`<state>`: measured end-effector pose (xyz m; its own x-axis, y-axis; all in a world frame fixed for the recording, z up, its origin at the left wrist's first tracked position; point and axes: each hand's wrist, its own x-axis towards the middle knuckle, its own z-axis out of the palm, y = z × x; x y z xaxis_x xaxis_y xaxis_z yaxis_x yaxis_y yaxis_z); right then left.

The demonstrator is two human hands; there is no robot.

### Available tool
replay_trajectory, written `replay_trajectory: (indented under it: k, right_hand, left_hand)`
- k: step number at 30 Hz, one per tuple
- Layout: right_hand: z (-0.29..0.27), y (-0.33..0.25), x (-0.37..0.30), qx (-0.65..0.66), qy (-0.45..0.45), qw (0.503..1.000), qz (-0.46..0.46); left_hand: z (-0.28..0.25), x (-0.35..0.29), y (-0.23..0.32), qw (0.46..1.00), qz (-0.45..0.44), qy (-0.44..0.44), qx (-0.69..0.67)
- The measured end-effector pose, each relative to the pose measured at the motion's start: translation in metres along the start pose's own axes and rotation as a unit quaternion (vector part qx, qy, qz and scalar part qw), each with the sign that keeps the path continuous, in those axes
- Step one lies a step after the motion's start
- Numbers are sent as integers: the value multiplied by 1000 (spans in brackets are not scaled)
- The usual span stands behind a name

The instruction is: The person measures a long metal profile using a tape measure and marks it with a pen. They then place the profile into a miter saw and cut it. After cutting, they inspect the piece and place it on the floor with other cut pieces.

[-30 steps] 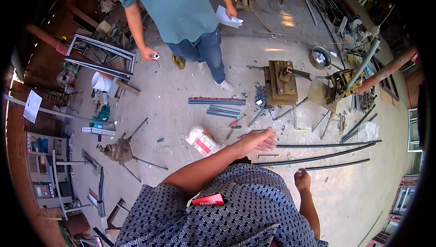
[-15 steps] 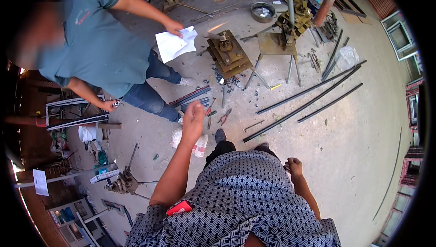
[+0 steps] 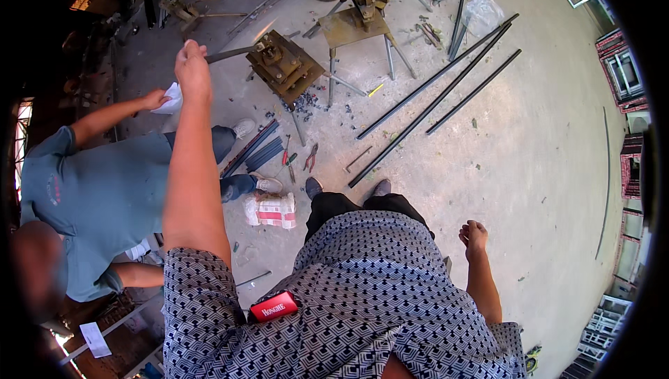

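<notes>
My left hand [image 3: 192, 72] is stretched far forward, its fingers closed round the end of a dark metal lever [image 3: 230, 54]. The lever runs to the top of a small brown metal press [image 3: 282, 72] on a stand. Down at my right side hangs my right hand [image 3: 475, 235], fingers loosely bent and a little apart, with nothing visible in it. On the left stands a co-worker [image 3: 118, 170] in a grey-green shirt, one hand holding white paper [image 3: 168, 100]. My forearm covers part of this person.
A second press stand [image 3: 355, 27] is farther right. Long dark bars [image 3: 435, 104] lie across the floor. Red-handled pliers [image 3: 311, 157], a bundle of dark strips [image 3: 261, 149] and a red-and-white package [image 3: 272, 210] lie near my feet. Window frames [image 3: 622, 72] lean along the right side.
My left hand has reached forward and taken hold of the lever. My right hand has swung outward. The view has shifted, and the co-worker appears lower at the left, the paper partly hidden.
</notes>
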<state>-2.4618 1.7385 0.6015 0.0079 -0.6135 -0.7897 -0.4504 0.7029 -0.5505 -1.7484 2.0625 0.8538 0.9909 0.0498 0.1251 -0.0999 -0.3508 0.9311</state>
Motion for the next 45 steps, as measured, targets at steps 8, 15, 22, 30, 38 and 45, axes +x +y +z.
replay_trajectory:
  k: [8,15,22,30,38,45]
  right_hand:
    - [-28,61,-26,-52,-14,995,88]
    - [18,0,-21,-45,-43,998,3]
    - [30,-28,-22,-8,-23,999,-38]
    - [13,30,-2,-10,-10,998,61]
    - [11,-39,41,-45,-8,997,69]
    - [13,-197,114,-18,-10,999,-34]
  left_hand:
    - [7,22,-31,991,100,76,33]
    - [1,34,-38,975,139,109,138]
    - [-3,28,-44,972,124,116,164]
    - [5,30,-54,947,170,203,182]
    - [1,28,-93,912,204,238,264]
    - [21,23,-80,905,172,282,267]
